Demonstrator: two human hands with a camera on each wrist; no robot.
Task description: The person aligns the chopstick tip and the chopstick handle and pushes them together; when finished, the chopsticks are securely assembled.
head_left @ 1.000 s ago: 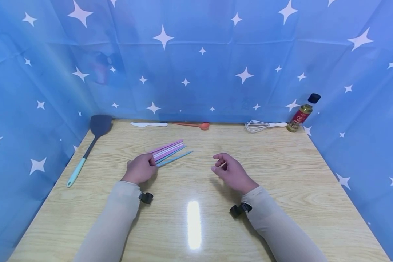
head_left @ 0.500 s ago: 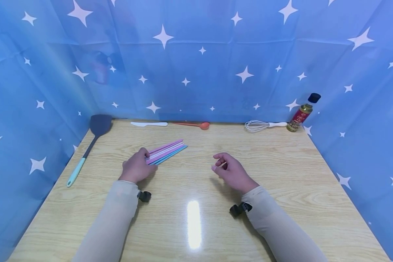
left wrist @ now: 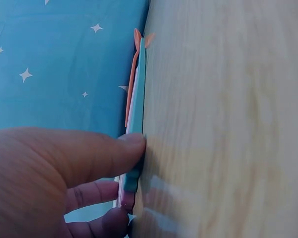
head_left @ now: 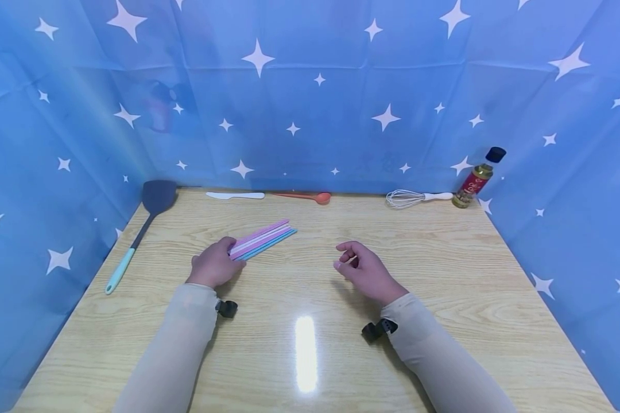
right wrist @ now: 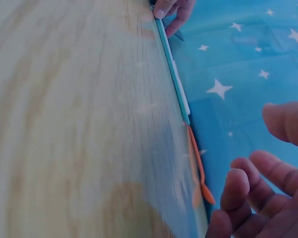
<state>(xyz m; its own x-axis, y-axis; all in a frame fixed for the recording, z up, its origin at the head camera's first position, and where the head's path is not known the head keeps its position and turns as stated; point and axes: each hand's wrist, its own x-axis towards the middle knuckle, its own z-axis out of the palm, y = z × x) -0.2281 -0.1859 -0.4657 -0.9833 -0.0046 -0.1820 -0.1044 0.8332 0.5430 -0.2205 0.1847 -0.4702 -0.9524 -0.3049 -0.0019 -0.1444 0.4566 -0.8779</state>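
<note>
A bundle of pink, white and blue chopsticks (head_left: 262, 241) lies slanted on the table, left of the middle. My left hand (head_left: 214, 264) is at its near-left end, pinching the sticks' sides between thumb and fingers. In the left wrist view the thumb (left wrist: 102, 153) presses on a teal chopstick (left wrist: 137, 114), with fingertips behind the bundle. Part of the sticks is hidden by that hand. My right hand (head_left: 367, 272) hovers over the table, apart from everything. Its fingers (right wrist: 236, 191) hang loosely curled, holding nothing.
A dark spatula with a mint handle (head_left: 157, 198) lies along the left edge. By the back curtain lie a white knife (head_left: 235, 196), an orange-red spoon (head_left: 321, 198) and a whisk (head_left: 408, 198). An oil bottle (head_left: 472, 180) stands at the back right corner.
The left hand has slid slightly left, and the separate blue chopstick now lies alongside the others in the bundle. My right hand has stayed still.
</note>
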